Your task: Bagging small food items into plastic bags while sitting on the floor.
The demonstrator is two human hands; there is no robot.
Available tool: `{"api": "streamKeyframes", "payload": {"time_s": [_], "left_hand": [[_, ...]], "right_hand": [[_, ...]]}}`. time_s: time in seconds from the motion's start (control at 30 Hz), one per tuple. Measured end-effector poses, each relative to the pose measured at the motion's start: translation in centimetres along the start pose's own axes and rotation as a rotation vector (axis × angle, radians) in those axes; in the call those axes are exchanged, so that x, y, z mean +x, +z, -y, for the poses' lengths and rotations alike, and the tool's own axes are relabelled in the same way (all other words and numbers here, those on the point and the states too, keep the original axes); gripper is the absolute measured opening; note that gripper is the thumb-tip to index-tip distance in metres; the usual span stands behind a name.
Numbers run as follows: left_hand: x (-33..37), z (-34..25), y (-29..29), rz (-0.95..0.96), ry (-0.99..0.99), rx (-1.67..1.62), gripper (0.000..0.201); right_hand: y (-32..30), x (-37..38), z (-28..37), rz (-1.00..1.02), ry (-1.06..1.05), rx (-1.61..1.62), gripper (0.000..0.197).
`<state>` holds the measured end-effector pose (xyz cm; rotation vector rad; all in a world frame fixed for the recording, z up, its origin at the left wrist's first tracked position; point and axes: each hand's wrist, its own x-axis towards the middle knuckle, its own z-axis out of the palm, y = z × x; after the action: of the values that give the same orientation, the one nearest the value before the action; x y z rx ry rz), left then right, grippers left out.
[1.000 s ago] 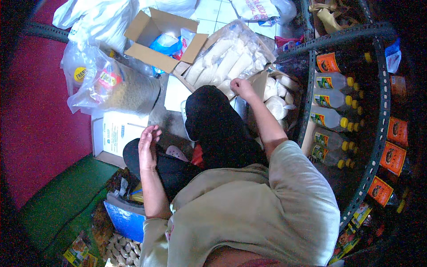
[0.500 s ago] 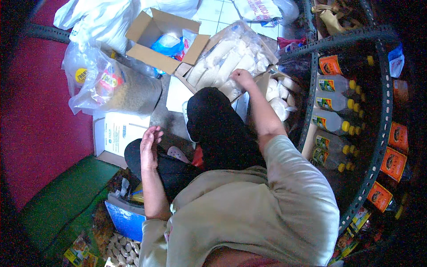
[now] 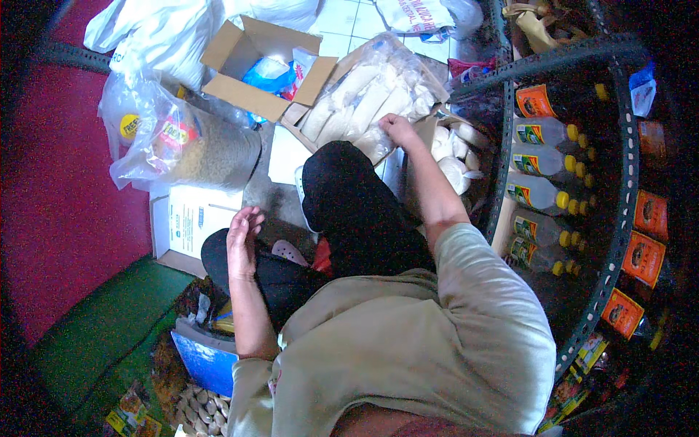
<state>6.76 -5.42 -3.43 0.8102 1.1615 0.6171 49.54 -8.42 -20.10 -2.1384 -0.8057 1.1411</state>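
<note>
I think I'm reaching for white-filled bags (image 3: 364,108) past my knee (image 3: 339,166) — right hand (image 3: 397,131) curled there, can't tell if gripping; left hand (image 3: 245,224) loose, empty. Lifting one needs a good pinch.

Cool light is strongest at the far side, where the tiles (image 3: 338,20) and white sacks (image 3: 171,44) wash out nearly to white. Glare glints on the plastic around the packets (image 3: 368,102). The trousers (image 3: 357,204) sink into detail-poor black. Grain speckles the dim wall (image 3: 65,182) at left; the picture's corners darken, and the shelf post (image 3: 632,160) at right bows.
</note>
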Motion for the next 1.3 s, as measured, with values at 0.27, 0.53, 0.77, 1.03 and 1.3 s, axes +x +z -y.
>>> {"api": "streamKeyframes", "payload": {"time_s": [0.27, 0.53, 0.77, 1.03, 1.3], "left_hand": [[0.1, 0.1, 0.1, -0.002, 0.003, -0.004, 0.038], [-0.1, 0.1, -0.1, -0.008, 0.023, -0.009, 0.038], [-0.2, 0.0, 0.2, 0.029, 0.082, 0.016, 0.039], [-1.4, -0.7, 1.9, 0.086, 0.311, 0.104, 0.034], [-3.1, -9.2, 16.7, 0.306, 0.922, 0.523, 0.086]], "right_hand": [[1.8, -3.3, -1.3, -0.157, -0.256, -0.279, 0.035], [0.2, -7.0, 3.5, -0.265, -0.363, -0.652, 0.012], [-0.2, -8.9, 6.1, -0.169, -0.712, -0.699, 0.021], [-4.6, -14.5, 15.7, -0.215, -1.101, -0.872, 0.019], [-11.5, -26.1, 26.5, -0.525, -1.453, -0.752, 0.012]]}}
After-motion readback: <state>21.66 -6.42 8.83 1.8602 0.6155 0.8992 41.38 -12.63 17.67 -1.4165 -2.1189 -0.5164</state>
